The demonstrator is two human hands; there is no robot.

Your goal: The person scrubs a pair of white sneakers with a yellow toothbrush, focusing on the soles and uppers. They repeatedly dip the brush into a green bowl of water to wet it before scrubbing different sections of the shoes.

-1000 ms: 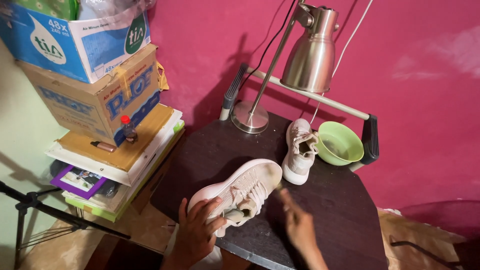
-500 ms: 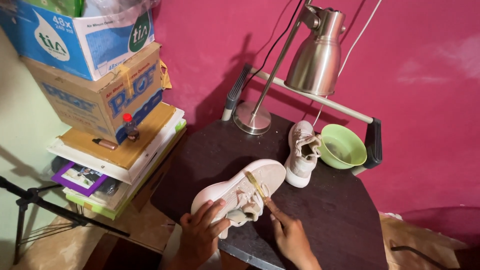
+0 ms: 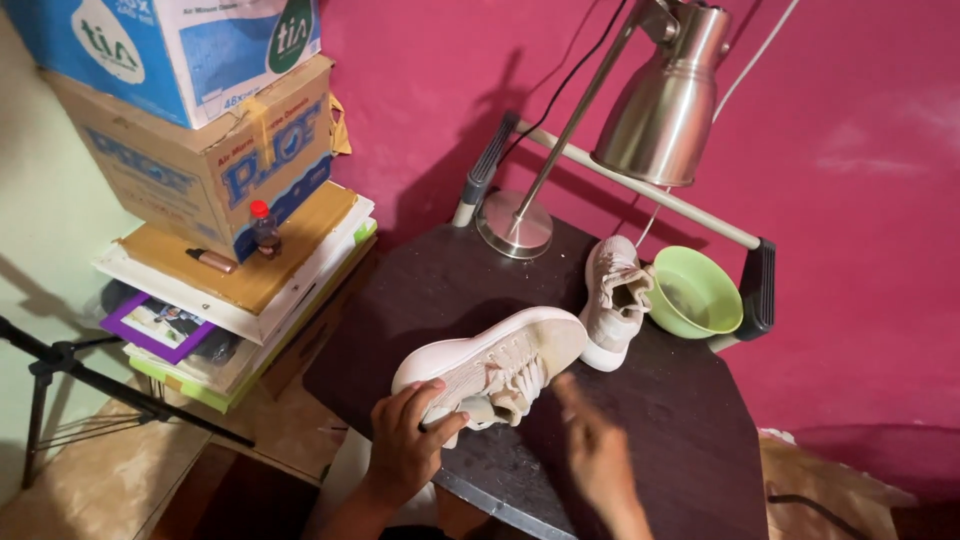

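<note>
On dark table [image 3: 700,420]: left hand [image 3: 405,450] gripping pale sneaker [image 3: 495,365], right hand [image 3: 600,455] blurred, grip unclear; green bowl [image 3: 695,295] beside second sneaker [image 3: 610,300].

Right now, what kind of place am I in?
Probably a room in a home, used as a makeshift work corner: a small dark table against a pink wall, a desk lamp, and stacked cardboard boxes on books beside it.
</note>
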